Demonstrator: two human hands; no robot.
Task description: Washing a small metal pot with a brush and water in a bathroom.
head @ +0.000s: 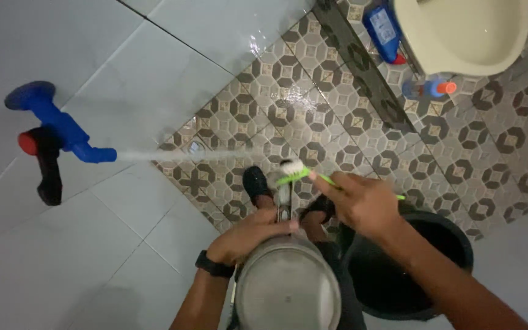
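Wet patterned floor (337, 122) lies under a running tap (62, 131), where the left hand (249, 235) grips a steel pan (288, 287) by its handle and the right hand (362, 201) clasps a green toothbrush (297, 173) against it; soapy metal could slip.

Open patterned floor (337, 122) ahead of both hands, wet and bare across the middle, so there's passing room there. On the left, the blue tap (62, 131) juts from the tiled wall (62, 244), its water stream (184, 155) cutting across towards the brush head. The black bucket (453, 238) crowds in just beside the right hand (362, 205). The left hand (245, 238) is hemmed by the steel pan (288, 293) below. Far right, the cream basin (465, 36) and two bottles (386, 27) stand well apart.
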